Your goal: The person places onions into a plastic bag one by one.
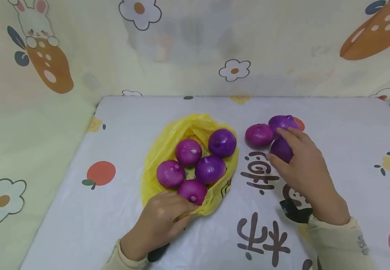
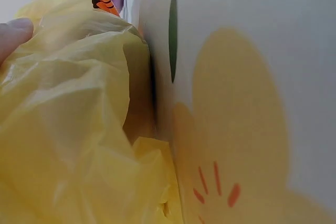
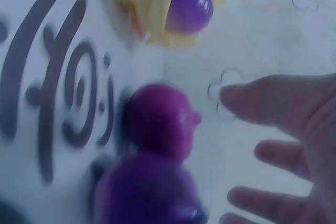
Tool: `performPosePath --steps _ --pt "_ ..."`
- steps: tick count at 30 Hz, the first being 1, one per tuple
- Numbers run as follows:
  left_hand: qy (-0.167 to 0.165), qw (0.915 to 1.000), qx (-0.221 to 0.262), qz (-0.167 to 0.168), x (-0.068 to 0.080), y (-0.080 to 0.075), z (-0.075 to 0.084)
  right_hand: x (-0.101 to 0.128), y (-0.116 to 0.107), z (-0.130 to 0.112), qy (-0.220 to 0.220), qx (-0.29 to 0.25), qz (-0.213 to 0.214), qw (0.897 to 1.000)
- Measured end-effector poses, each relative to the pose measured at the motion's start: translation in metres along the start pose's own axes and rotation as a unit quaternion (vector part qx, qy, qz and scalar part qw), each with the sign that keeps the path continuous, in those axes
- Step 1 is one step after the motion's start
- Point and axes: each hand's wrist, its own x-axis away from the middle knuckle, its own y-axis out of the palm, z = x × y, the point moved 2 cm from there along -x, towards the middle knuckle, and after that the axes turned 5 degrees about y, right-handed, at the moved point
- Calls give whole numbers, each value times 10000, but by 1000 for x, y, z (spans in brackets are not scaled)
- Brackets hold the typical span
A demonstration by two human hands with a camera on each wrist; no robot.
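While your left hand [image 1: 162, 219] pinches the yellow bag [image 1: 168, 140] holding five onions and your right hand [image 1: 299, 161] cups one onion [image 1: 280, 149] on the tabletop [image 1: 333, 123], its two round neighbours may roll away if nudged.

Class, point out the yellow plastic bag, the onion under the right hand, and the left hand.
yellow plastic bag [image 1: 157, 150], head view, on its left wall.
onion [image 1: 280, 149], head view, on its exposed left side.
left hand [image 1: 162, 217], head view, back of hand.
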Motion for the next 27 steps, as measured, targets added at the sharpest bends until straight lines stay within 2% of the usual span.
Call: performPosePath --steps 5,8,12,15,20,27 --pt "-187 9998 26 -79 0 0 1 6 -1 25 354 24 -135 9993" --pt "-167 9998 85 37 1 0 2 6 4 30 471 61 -272 9985" --pt "-145 9996 211 117 -3 0 1 4 3 32 605 154 -349 9974" --pt "-254 9992 292 65 -2 0 3 5 7 33 721 184 -488 9960" --pt "-220 9994 253 69 -4 -2 3 3 10 33 892 160 -622 9939" --pt "-252 9994 245 5 -3 -1 2 5 12 33 912 130 -536 9943"
